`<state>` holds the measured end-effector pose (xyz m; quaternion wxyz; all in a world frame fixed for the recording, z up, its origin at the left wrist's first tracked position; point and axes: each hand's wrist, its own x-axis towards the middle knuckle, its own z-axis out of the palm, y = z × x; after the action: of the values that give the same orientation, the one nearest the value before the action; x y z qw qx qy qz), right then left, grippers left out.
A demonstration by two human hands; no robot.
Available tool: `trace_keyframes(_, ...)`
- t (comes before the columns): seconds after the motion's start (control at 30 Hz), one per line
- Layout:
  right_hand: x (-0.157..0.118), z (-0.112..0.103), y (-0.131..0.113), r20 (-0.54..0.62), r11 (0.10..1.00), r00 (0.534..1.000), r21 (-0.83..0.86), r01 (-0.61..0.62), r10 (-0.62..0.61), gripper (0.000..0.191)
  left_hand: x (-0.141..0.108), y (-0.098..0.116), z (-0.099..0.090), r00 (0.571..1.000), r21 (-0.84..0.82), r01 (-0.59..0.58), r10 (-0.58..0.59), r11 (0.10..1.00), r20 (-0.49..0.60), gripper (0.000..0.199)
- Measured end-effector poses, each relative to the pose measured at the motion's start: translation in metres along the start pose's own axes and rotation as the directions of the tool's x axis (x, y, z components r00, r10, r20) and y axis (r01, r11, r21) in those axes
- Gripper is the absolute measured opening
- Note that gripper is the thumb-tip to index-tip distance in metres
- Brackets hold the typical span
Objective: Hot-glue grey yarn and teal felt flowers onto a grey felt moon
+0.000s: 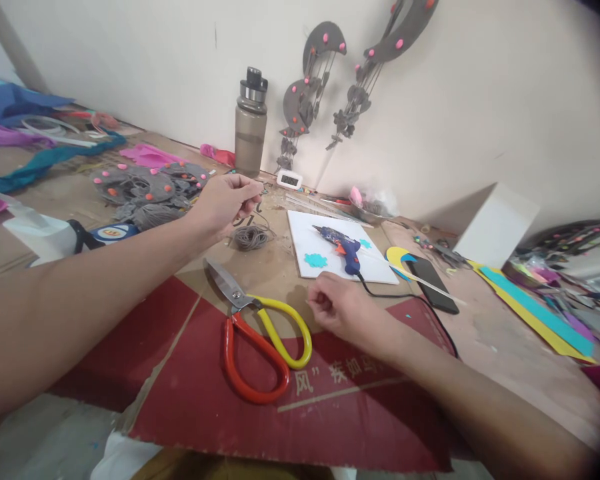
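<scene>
My left hand [236, 200] is raised over the cardboard with thumb and fingers pinched together; anything between them is too small to make out. Just below it lies a small coil of grey cord [250, 237], with a loose strand curving up towards the fingers. My right hand [341, 308] is curled closed near the front edge of a white board [337, 270], its grip hidden. On that board rest a blue glue gun [341, 245] and turquoise cut-out shapes [315, 260]. Scissors [260, 323] with one red and one yellow handle lie between my hands, blades slightly apart.
A water bottle [251, 127] and small digital clock [289, 179] stand by the wall. Grey crescent pieces with pink dots [135, 187] pile up left. A dark phone [434, 283] and coloured strips [535, 310] lie right. The glue gun's black cable [430, 308] runs past my right forearm.
</scene>
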<state>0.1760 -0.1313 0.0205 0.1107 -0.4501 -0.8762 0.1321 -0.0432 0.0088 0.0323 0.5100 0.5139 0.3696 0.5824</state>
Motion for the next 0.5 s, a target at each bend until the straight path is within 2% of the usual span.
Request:
trace_keyframes(0.1, -0.001, -0.004, 0.009, -0.136, 0.988, 0.987, 0.138, -0.069, 0.088, 0.011, -0.001, 0.000, 0.000, 1.000, 0.009, -0.008, 0.008, 1.000, 0.021, 0.018)
trace_keyframes(0.17, -0.004, -0.011, 0.006, -0.138, 0.957, 0.978, 0.266, -0.117, 0.157, 0.008, -0.001, 0.000, 0.000, 1.000, 0.016, -0.011, 0.011, 1.000, 0.017, 0.019)
trace_keyframes(0.23, -0.008, -0.020, -0.006, -0.075, 0.908, 0.984, 0.402, -0.118, 0.161, 0.005, 0.000, -0.001, -0.001, 1.000, 0.014, -0.019, 0.019, 1.000, 0.014, 0.019)
trace_keyframes(0.3, -0.012, -0.029, -0.026, 0.051, 0.844, 0.998, 0.531, -0.068, 0.048, 0.008, 0.001, -0.003, -0.002, 0.999, 0.004, -0.028, 0.028, 1.000, 0.023, 0.018)
trace_keyframes(0.33, -0.014, -0.032, -0.037, 0.152, 0.818, 0.984, 0.575, -0.011, -0.094, 0.014, 0.001, -0.003, -0.002, 0.999, -0.002, -0.030, 0.030, 1.000, 0.030, 0.018)
trace_keyframes(0.37, -0.014, -0.034, -0.048, 0.234, 0.784, 0.930, 0.615, 0.085, -0.284, 0.020, 0.002, -0.004, -0.003, 0.999, -0.008, -0.031, 0.032, 0.999, 0.036, 0.017)
trace_keyframes(0.4, -0.014, -0.035, -0.058, 0.267, 0.742, 0.862, 0.649, 0.170, -0.431, 0.022, 0.002, -0.005, -0.003, 0.999, -0.012, -0.031, 0.031, 0.999, 0.037, 0.016)
trace_keyframes(0.43, -0.014, -0.034, -0.066, 0.264, 0.709, 0.818, 0.668, 0.227, -0.511, 0.022, 0.002, -0.005, -0.003, 0.999, -0.014, -0.028, 0.029, 1.000, 0.031, 0.016)
trace_keyframes(0.47, -0.012, -0.033, -0.072, 0.273, 0.708, 0.797, 0.659, 0.254, -0.539, 0.022, 0.003, -0.005, -0.003, 0.999, -0.014, -0.026, 0.027, 1.000, 0.020, 0.016)
trace_keyframes(0.5, -0.010, -0.032, -0.077, 0.276, 0.725, 0.800, 0.636, 0.263, -0.533, 0.019, 0.003, -0.004, -0.003, 1.000, -0.014, -0.023, 0.023, 1.000, 0.009, 0.016)
